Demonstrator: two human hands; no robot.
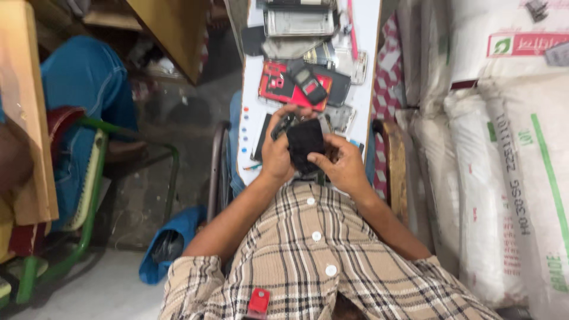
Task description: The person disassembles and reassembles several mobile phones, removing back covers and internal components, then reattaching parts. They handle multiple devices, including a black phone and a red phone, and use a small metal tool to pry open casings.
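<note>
Both of my hands hold a small black phone-like device (304, 141) over the near end of a narrow white board (252, 89). My left hand (277, 149) grips its left side, fingers curled over the top. Its right edge and lower part are pinched by my right hand (342, 163), thumb pressing on the black face. Farther along the board lie a red circuit-board tray (277, 83), a dark handset (309, 83), and several grey phone shells and covers (299, 22).
Large white sacks (510, 166) are stacked on the right. A person in blue trousers (89, 83) sits on a green-framed chair (89, 195) at the left, beside a wooden table (26, 118). A blue bag (172, 237) lies on the floor.
</note>
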